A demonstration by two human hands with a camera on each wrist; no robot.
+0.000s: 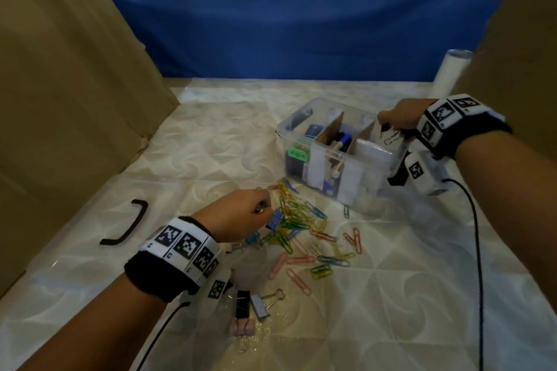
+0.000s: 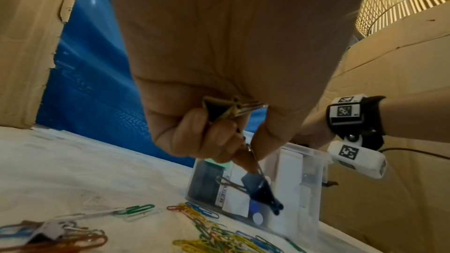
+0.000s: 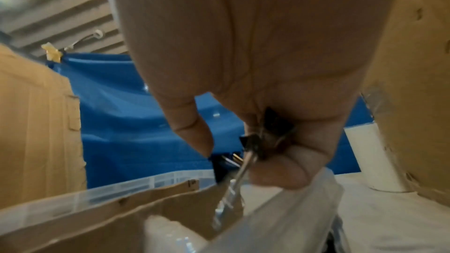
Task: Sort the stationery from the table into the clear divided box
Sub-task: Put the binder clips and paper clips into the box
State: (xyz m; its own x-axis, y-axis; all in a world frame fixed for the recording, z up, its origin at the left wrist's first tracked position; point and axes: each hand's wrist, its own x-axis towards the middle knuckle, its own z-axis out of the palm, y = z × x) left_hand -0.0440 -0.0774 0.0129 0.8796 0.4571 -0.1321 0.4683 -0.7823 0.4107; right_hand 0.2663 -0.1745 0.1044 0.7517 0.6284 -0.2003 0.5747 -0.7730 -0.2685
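Observation:
The clear divided box (image 1: pixel 376 161) stands right of centre, cardboard dividers (image 1: pixel 331 126) splitting it into compartments that hold stationery. My right hand (image 1: pixel 401 117) hovers over its right compartment, gripping several black binder clips (image 3: pixel 275 128) with their wire handles (image 1: pixel 391 137) hanging down. My left hand (image 1: pixel 241 214) is over the pile of coloured paper clips (image 1: pixel 301 220), pinching a blue binder clip (image 2: pixel 261 189) by its wire handle, with a black binder clip (image 2: pixel 219 111) tucked in the palm. More binder clips (image 1: pixel 250 307) lie near my left wrist.
Cardboard walls (image 1: pixel 60 84) close in both sides and a blue cloth (image 1: pixel 286 15) hangs behind. A black curved handle (image 1: pixel 129 226) lies at the left. A white roll (image 1: pixel 449 72) stands behind the box. A cable (image 1: pixel 476 250) trails from my right wrist.

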